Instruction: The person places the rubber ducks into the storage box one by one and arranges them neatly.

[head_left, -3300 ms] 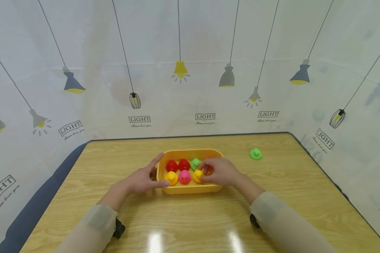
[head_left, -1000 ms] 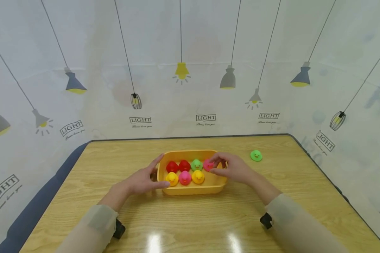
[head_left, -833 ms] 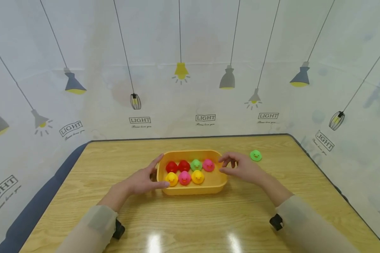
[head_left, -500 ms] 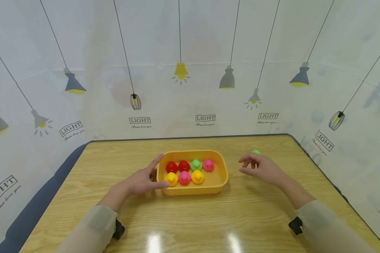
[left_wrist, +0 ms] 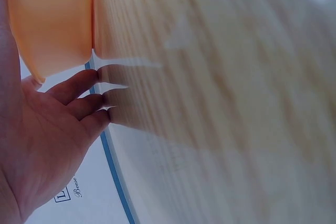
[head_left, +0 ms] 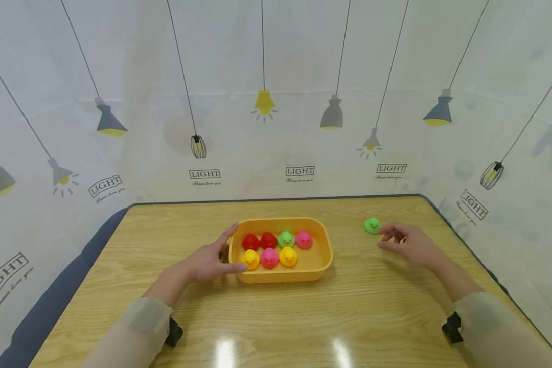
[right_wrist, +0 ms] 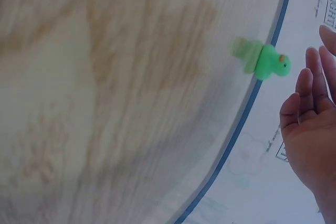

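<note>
A yellow-orange plastic tray [head_left: 280, 277] stands mid-table. My left hand [head_left: 208, 262] holds its left end, thumb on the near rim and index finger at the far corner; the left wrist view has the other fingertips touching the table beside it. Inside are two rows of toy ducks: red [head_left: 250, 243], red, green [head_left: 285, 239] and pink [head_left: 304, 239] behind; yellow [head_left: 250, 259], pink [head_left: 269, 258] and yellow [head_left: 288, 256] in front. Off to the right, a green toy duck [head_left: 372, 225] sits on the wood. My right hand [head_left: 411, 246] hovers just right of it, fingers loosely bent around nothing.
The wooden table [head_left: 276, 317] has a dark edge along the back and sides. A pale curtain [head_left: 239, 128] printed with lamps hangs close behind it. The tray's front right corner has bare floor beside the yellow duck.
My right hand has let go of the pink duck in the tray's back row and moved right, past the tray's end, to the green duck. My left hand stays on the tray.
</note>
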Demonstrator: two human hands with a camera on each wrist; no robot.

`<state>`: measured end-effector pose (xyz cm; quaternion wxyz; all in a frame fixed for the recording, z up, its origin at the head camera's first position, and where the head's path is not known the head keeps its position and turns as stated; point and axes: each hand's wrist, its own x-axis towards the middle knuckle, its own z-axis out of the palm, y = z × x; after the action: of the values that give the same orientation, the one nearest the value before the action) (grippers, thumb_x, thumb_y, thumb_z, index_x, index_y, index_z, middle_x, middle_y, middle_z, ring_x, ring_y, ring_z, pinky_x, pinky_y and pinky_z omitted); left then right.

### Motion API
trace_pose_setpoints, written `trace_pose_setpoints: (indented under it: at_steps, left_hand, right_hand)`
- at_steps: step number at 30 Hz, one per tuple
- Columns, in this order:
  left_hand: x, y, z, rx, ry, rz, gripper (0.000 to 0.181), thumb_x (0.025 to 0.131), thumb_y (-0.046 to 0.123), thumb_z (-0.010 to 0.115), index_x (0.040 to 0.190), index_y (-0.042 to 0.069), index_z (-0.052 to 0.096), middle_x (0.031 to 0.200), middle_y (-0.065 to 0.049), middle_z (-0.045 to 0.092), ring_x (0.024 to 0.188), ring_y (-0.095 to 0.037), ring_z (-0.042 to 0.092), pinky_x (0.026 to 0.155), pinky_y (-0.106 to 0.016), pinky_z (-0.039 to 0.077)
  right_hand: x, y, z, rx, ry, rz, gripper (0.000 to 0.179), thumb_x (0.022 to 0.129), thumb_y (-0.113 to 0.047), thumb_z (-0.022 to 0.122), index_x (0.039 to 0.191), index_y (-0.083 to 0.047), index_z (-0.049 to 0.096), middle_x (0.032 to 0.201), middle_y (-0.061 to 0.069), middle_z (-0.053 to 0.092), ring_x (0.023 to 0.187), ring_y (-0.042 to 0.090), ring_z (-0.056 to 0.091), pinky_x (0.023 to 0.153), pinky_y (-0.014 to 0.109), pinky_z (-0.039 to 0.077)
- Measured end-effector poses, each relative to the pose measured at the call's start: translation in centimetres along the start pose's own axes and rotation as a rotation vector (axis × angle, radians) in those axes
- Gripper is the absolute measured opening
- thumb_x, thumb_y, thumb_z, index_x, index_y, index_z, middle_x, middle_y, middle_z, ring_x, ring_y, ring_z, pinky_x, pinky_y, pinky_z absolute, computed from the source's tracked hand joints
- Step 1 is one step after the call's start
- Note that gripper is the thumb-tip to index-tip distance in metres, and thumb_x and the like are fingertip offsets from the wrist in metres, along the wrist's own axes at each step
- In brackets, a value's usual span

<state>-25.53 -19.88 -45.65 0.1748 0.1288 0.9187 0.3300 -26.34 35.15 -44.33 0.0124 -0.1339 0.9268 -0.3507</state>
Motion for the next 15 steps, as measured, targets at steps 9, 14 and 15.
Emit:
trace_pose_setpoints:
  at_steps: [9, 14, 15]
  left_hand:
    - [-0.1, 0.0, -0.1, -0.002, 0.0, -0.002, 0.118, 0.088, 0.075, 0.078, 0.174, 0.053, 0.001, 0.163, -0.019, 0.057, 0.145, -0.043, 0.057, 0.125, -0.069, 0.041]
    - [-0.1, 0.2, -0.1, -0.004, 0.0, -0.021, 0.116, 0.087, 0.076, 0.078, 0.173, 0.057, 0.003, 0.163, -0.017, 0.057, 0.144, -0.04, 0.057, 0.125, -0.068, 0.041]
    - [-0.1, 0.2, -0.1, -0.004, -0.001, -0.023, 0.116, 0.087, 0.076, 0.078, 0.173, 0.057, 0.003, 0.163, -0.017, 0.057, 0.143, -0.04, 0.058, 0.125, -0.069, 0.041]
  right_hand:
    - [1.4, 1.3, -1.0, -0.015, 0.014, 0.062, 0.046, 0.108, -0.03, 0.073, 0.144, -0.003, 0.065, 0.129, 0.019, 0.071, 0.095, 0.019, 0.058, 0.071, 0.029, 0.05]
    - [2.5, 1.9, -0.9, -0.029, 0.013, 0.088, 0.052, 0.107, -0.032, 0.074, 0.15, -0.004, 0.061, 0.138, 0.023, 0.068, 0.101, 0.025, 0.058, 0.075, 0.032, 0.052]
    - [2.7, 2.0, -0.8, -0.032, 0.011, 0.091, 0.054, 0.107, -0.032, 0.074, 0.151, -0.005, 0.06, 0.139, 0.024, 0.067, 0.102, 0.026, 0.059, 0.076, 0.033, 0.052]
